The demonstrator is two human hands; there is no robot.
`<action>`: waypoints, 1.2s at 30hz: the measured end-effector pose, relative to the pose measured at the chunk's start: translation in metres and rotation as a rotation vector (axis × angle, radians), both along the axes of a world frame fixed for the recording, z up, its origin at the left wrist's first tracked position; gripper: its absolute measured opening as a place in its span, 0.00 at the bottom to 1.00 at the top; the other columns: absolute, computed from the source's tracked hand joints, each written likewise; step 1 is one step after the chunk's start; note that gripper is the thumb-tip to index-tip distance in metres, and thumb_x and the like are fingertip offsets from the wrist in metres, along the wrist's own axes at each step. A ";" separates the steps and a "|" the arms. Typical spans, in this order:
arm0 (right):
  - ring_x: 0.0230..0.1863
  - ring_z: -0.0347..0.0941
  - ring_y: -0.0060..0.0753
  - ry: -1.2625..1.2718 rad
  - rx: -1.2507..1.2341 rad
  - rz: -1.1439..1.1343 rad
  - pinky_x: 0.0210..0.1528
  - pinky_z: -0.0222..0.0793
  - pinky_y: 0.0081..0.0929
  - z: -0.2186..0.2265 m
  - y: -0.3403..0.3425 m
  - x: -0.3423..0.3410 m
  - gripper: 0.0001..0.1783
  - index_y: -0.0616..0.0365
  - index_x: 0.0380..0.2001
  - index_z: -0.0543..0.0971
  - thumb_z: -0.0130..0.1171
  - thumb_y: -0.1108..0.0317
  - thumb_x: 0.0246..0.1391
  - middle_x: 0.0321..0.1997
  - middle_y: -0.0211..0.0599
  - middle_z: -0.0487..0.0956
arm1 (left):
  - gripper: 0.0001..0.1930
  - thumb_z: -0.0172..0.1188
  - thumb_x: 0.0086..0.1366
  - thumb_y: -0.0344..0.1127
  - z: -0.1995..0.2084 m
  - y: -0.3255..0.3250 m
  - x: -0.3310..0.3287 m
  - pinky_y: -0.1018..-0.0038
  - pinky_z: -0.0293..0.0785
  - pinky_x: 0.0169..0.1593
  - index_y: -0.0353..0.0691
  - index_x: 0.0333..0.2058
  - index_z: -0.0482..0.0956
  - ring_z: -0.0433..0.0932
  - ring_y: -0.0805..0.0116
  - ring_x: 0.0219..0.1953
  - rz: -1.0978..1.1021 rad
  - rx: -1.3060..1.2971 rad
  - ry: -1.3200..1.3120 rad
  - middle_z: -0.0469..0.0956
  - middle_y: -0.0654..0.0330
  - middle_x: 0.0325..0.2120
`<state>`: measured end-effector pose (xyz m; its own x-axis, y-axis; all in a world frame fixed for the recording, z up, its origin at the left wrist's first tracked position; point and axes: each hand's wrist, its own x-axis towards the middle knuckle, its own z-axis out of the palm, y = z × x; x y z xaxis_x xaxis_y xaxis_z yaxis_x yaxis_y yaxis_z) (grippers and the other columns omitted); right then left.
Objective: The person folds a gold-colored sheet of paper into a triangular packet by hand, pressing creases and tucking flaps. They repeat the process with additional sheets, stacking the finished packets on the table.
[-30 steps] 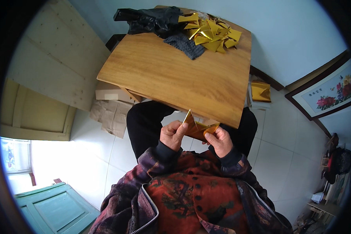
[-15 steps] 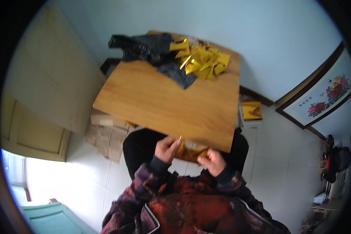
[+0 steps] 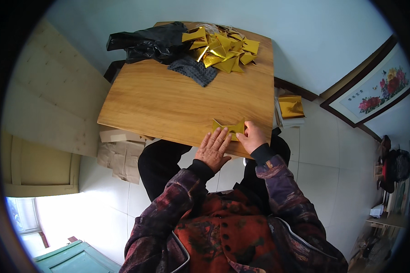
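A folded piece of gold foil paper (image 3: pixel 233 129), shaped like a small boat with two raised points, lies on the wooden table (image 3: pixel 182 102) at its near edge. My left hand (image 3: pixel 212 151) rests flat with fingers stretched out, the fingertips pressing on the paper's left part. At the other end, my right hand (image 3: pixel 253 138) has its fingers and thumb closed on the paper's right corner. Part of the paper is hidden under my fingers. Farther back lies a heap of similar folded gold papers (image 3: pixel 223 50).
A black plastic bag (image 3: pixel 152 43) and a dark grey textured cloth (image 3: pixel 193 70) lie left of the heap. Right of the table, a stack with gold sheets (image 3: pixel 291 107) sits low down. Flattened cardboard (image 3: pixel 120 159) is on the floor at left; a framed flower picture (image 3: pixel 373 91) leans at right.
Both hands have moved forward from my lap to the tabletop, bringing the gold paper along. The left hand has gone from a pinch to lying flat.
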<state>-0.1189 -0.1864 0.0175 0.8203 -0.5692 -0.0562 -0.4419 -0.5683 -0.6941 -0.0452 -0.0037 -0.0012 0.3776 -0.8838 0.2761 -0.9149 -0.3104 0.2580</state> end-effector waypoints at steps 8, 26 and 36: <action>0.56 0.68 0.49 -0.176 -0.484 0.144 0.53 0.67 0.43 0.012 0.017 -0.023 0.31 0.60 0.54 0.69 0.65 0.60 0.49 0.53 0.46 0.72 | 0.43 0.65 0.53 0.53 -0.005 -0.003 0.003 0.59 0.44 0.70 0.50 0.66 0.57 0.50 0.61 0.70 -0.034 0.127 0.017 0.53 0.61 0.68; 0.73 0.44 0.45 0.018 -0.526 0.327 0.70 0.42 0.52 -0.005 0.012 -0.028 0.50 0.61 0.65 0.57 0.61 0.41 0.48 0.73 0.40 0.52 | 0.38 0.66 0.52 0.47 -0.008 -0.006 -0.002 0.53 0.44 0.69 0.57 0.63 0.63 0.54 0.64 0.69 0.056 0.086 -0.012 0.57 0.67 0.67; 0.73 0.45 0.44 0.085 -0.551 0.235 0.70 0.41 0.52 -0.004 -0.001 -0.015 0.41 0.59 0.64 0.60 0.57 0.46 0.55 0.72 0.38 0.54 | 0.39 0.64 0.55 0.46 0.000 -0.005 -0.002 0.53 0.41 0.70 0.57 0.65 0.58 0.49 0.64 0.71 0.039 0.179 0.046 0.53 0.67 0.68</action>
<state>-0.1341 -0.1870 0.0140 0.9333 -0.3370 0.1241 -0.3018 -0.9233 -0.2375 -0.0470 -0.0091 -0.0014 0.4211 -0.9018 0.0971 -0.8899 -0.3902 0.2362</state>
